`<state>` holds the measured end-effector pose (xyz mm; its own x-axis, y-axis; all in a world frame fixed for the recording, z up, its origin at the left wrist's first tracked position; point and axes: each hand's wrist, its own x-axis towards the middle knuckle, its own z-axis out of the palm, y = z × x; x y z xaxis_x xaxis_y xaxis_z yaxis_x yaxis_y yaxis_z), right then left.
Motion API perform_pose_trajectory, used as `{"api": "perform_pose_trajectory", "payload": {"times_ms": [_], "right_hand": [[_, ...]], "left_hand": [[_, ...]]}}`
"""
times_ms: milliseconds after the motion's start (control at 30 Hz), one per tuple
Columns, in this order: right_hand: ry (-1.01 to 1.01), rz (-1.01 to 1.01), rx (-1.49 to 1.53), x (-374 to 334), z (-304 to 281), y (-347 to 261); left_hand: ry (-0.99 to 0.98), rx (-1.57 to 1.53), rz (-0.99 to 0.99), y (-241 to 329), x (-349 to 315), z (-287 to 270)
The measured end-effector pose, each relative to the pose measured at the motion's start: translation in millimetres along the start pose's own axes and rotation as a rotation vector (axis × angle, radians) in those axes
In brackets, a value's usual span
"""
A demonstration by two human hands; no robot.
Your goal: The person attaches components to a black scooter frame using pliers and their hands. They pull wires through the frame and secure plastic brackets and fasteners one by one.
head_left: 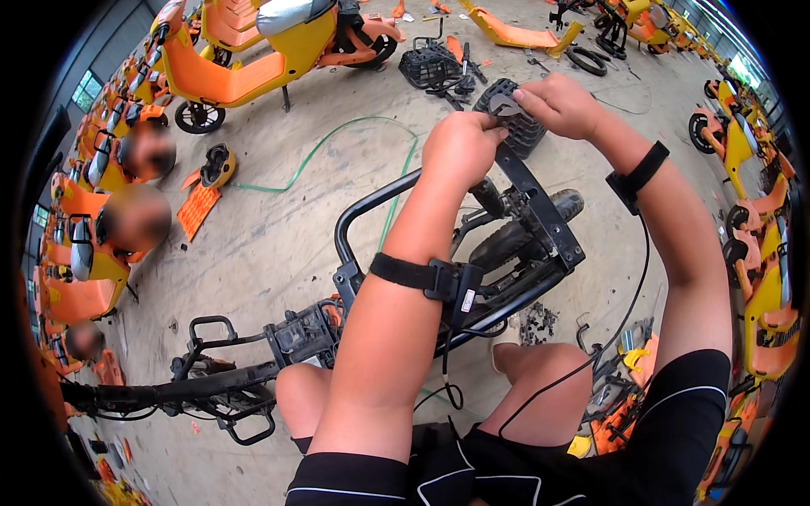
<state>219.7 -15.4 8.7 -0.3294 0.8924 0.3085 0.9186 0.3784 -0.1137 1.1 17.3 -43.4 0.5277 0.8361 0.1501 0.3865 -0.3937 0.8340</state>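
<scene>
Around us, orange-and-yellow scooters crowd a concrete floor strewn with parts. Both arms reach forward: the right grip pinches a small grey curved piece near the far end of a black frame; the left grip bends in beside it, though I can't tell whether its fingers are closed.

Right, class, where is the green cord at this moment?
In the head view, the green cord lies on the floor left of the left hand, curving between the orange panel and the black frame.
</scene>
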Motion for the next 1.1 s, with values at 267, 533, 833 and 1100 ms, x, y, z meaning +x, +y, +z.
{"api": "perform_pose_trajectory", "payload": {"times_ms": [267,533,833,1100], "right_hand": [[-0.018,-0.265,-0.04,32,-8,17],[0.08,-0.025,0.144,17,4,8],[0.124,0.335,0.478,29,-13,-6],[0.207,0.789,1.073,-3,-60,-72]], "left_hand": [[-0.049,-0.006,-0.063,7,1,-3],[-0.044,-0.001,-0.061,3,1,-1],[0.006,0.012,-0.011,2,0,0],[0.016,0.028,-0.032,-1,1,-1]]}}
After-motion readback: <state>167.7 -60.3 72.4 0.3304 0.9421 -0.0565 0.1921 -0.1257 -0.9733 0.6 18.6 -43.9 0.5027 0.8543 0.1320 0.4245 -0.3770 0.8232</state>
